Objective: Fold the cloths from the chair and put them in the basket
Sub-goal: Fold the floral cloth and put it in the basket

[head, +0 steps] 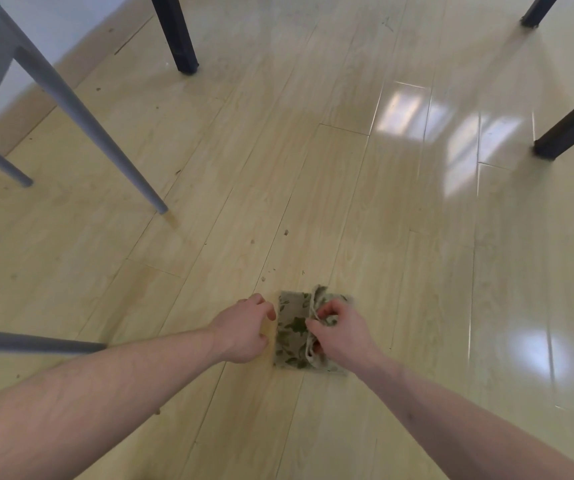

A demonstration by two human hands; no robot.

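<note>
Head view, taken looking down at a pale wooden floor that fills most of the frame. Grey chair stands at the upper left; only part of the seat edge and its slanting legs show, and no cloths can be seen on the portion in view. Dark furniture legs stand at the top centre and along the right edge. No basket appears anywhere in the frame.

Item under work: one small leaf-patterned cloth, lying on the floor low in the frame, between the two hands. It is already reduced to a compact rectangle, with its right-hand portion raised and turned over towards the left, so a fold is in progress rather than finished.

Right hand: fingers curled, pinching the lifted edge of the cloth along the fold line. Left hand: resting just beside the cloth's left edge, fingers loosely curled and holding nothing; whether the fingertips touch the fabric cannot be determined.

Assessment: the task stands partway through the folding of this cloth. Remaining, on my judgement: press the present fold flat, lift the bundle, and carry it to the basket, wherever that stands. Whether further cloths wait on the chair, or any already lie in the basket, cannot be established from this view.
</note>
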